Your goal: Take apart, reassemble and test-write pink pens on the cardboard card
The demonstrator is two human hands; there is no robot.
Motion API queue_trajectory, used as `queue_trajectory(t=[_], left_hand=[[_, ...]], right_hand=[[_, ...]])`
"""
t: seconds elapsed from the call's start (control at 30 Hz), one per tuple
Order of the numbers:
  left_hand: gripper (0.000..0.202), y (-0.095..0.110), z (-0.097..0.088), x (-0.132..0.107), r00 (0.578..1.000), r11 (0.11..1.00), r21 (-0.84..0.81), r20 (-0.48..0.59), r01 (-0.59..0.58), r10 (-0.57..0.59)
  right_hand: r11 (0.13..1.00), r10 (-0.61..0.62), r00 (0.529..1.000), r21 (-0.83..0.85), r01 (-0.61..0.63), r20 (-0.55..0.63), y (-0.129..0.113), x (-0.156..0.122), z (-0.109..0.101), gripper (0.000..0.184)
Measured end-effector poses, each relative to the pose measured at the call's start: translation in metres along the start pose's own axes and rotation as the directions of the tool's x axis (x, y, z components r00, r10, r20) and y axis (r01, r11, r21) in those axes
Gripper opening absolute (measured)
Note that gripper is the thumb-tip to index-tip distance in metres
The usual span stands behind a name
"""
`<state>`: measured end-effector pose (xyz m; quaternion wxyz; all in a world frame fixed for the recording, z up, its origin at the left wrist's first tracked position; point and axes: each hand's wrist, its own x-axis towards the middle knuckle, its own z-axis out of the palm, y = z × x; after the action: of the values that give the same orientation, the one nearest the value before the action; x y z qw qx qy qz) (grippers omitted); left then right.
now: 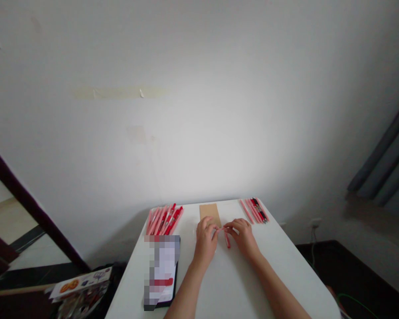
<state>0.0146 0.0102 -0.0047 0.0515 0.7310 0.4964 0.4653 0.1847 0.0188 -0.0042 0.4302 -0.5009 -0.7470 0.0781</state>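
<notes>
Red pen [227, 240] sits near the middle of the white table [285, 266], a slim pinkish-red stick. It points roughly toward 6 o'clock, its lower end just above or on the tabletop; which one cannot be told. Its upper end is pinched between the fingertips of both hands: the left hand [206, 239] closes on it from 9 o'clock and the right hand [244, 237] from 3 o'clock. Finer detail of the pen is too small to make out.

At 12 o'clock from the hands, just beyond the left hand's knuckles, lies a brown card [210, 213]. At 10 o'clock a big heap of red pens [164, 219] fans out near the far edge. At 2 o'clock is a smaller row of pens [255, 210], some with black parts. At 8 o'clock a dark-framed flat device [161, 274] lies beside the left forearm, with its surface blurred.
</notes>
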Motion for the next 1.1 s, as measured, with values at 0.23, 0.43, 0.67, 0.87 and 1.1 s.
queue_trajectory(t=[0.23,0.43,0.67,0.87,1.1], left_hand=[[0.011,0.0,0.0,0.001,1.0,1.0,-0.009,0.013,0.014,-0.014],[0.011,0.002,-0.002,0.0,0.998,0.999,-0.016,0.042,0.039,-0.038],[0.011,0.0,0.0,0.0,1.0,1.0,-0.027,0.026,0.016,-0.016],[0.01,0.0,0.0,0.0,0.999,0.999,-0.021,0.036,0.029,-0.029],[0.009,0.0,-0.002,0.001,0.999,1.0,0.02,0.034,0.021,-0.021]], right_hand=[[1.0,-0.01,1.0,-0.014,0.009,-0.017,0.004,-0.001,0.003,0.013],[0.999,-0.001,0.999,-0.043,0.0,-0.033,0.001,-0.001,0.001,0.013],[0.997,-0.015,0.999,-0.081,0.013,-0.028,-0.003,-0.001,-0.001,0.012],[0.999,-0.038,0.999,-0.026,0.038,-0.004,-0.006,-0.002,0.001,0.013],[0.999,-0.034,0.999,0.031,0.034,0.016,-0.006,-0.002,0.002,0.014]])
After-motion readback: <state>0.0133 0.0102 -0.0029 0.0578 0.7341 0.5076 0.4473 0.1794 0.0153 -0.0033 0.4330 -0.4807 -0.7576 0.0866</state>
